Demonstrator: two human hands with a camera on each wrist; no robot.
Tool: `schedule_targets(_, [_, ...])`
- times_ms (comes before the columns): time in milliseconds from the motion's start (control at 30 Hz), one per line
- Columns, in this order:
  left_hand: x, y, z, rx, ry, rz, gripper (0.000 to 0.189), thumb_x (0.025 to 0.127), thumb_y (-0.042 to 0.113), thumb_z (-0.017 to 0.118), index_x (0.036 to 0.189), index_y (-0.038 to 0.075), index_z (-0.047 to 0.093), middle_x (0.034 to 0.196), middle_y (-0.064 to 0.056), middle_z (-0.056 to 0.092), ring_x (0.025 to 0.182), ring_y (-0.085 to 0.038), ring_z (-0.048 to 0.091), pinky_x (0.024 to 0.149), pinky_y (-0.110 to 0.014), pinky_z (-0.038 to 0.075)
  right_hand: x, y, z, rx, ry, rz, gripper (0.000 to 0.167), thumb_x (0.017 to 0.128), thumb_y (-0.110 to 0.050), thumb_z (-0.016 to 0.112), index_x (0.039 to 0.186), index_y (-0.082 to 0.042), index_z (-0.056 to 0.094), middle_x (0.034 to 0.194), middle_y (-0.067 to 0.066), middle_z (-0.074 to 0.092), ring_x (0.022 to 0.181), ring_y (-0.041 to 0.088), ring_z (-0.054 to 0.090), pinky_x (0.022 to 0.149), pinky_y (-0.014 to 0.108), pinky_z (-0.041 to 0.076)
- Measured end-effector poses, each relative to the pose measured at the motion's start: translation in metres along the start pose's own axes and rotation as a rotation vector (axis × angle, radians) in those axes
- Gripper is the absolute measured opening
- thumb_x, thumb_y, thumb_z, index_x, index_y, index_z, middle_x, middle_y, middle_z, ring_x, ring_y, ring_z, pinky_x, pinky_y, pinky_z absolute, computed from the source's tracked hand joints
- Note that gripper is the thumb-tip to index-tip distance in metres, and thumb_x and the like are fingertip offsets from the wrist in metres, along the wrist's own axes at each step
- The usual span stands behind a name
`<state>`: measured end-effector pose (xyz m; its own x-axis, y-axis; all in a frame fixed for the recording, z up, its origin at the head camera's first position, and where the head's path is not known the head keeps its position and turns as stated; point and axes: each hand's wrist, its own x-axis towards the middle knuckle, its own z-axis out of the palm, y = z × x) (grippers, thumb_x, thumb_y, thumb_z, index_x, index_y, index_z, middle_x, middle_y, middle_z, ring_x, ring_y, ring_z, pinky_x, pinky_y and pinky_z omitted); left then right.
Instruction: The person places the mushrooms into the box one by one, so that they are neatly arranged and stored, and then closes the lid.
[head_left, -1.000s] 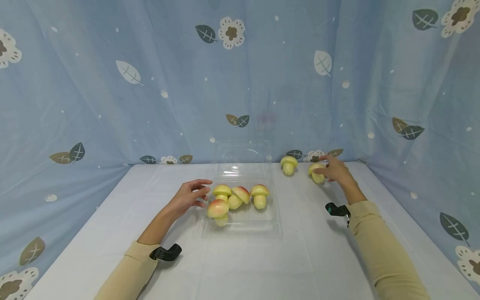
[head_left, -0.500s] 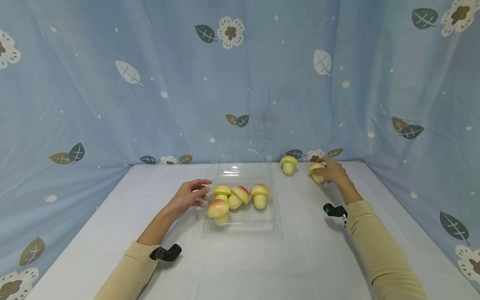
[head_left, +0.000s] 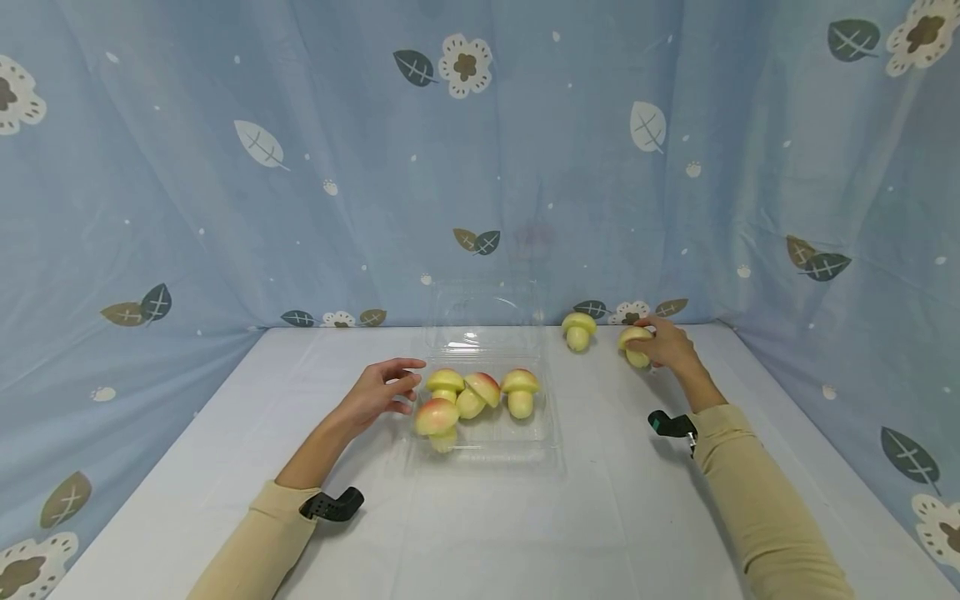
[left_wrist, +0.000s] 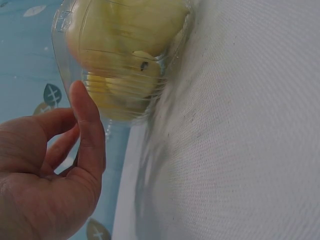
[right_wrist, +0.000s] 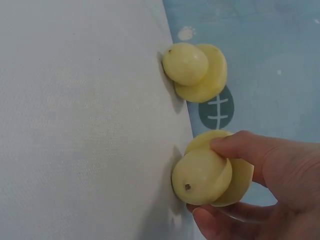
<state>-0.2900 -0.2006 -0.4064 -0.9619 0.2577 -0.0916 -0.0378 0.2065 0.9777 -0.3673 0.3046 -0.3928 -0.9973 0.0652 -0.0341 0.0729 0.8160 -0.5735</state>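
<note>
My right hand [head_left: 670, 343] pinches a yellow-green toy mushroom [right_wrist: 202, 177] at the back right of the table. In the right wrist view the thumb lies across it and the other fingers are on its far side. A second toy mushroom [head_left: 578, 332] lies to the left of it. Beside the left wall of a clear plastic clamshell box [head_left: 517, 433], my left hand [head_left: 378, 390] has its fingers loosely bent and holds nothing. In the left wrist view a fingertip is at the box's edge; contact cannot be told. Several toy mushrooms [head_left: 520, 393], some with reddish caps, lie in the box.
The box's clear lid [head_left: 483, 325] stands raised at the back. A white cloth [head_left: 600, 517] covers the table. Blue patterned curtains [head_left: 337, 125] hang along the back and both sides.
My right hand has come in slightly to the left, and its thumb and fingers have closed on the right-hand toy mushroom. The left hand stays by the box.
</note>
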Motion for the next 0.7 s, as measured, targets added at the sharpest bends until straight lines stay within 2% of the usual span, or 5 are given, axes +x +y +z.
schedule_targets(233, [0.001, -0.001, 0.000, 0.006, 0.000, 0.001, 0.047, 0.100, 0.018, 0.058, 0.142, 0.002, 0.048, 0.107, -0.011, 0.057, 0.077, -0.013, 0.061, 0.062, -0.026, 0.059, -0.006, -0.002, -0.002, 0.017, -0.001, -0.007, 0.063, 0.094, -0.035, 0.065, 0.144, -0.005, 0.042, 0.129, 0.031, 0.054, 0.092, 0.033, 0.063, 0.064, 0.033, 0.058])
schedule_targets(500, [0.001, -0.001, -0.001, 0.005, -0.001, 0.001, 0.046, 0.100, 0.019, 0.058, 0.142, 0.003, 0.048, 0.107, -0.011, 0.057, 0.077, -0.013, 0.061, 0.062, -0.027, 0.059, -0.012, -0.008, -0.005, 0.055, -0.021, -0.045, 0.065, 0.094, -0.035, 0.065, 0.145, -0.004, 0.040, 0.125, 0.031, 0.056, 0.083, 0.026, 0.063, 0.068, 0.038, 0.058])
schedule_targets(700, [0.001, -0.002, -0.001, -0.001, -0.001, -0.001, 0.047, 0.100, 0.018, 0.058, 0.143, 0.002, 0.048, 0.106, -0.009, 0.057, 0.076, -0.012, 0.062, 0.062, -0.027, 0.059, -0.016, -0.011, -0.007, 0.073, -0.022, -0.056, 0.065, 0.094, -0.035, 0.065, 0.145, -0.003, 0.041, 0.126, 0.031, 0.055, 0.090, 0.030, 0.064, 0.071, 0.041, 0.058])
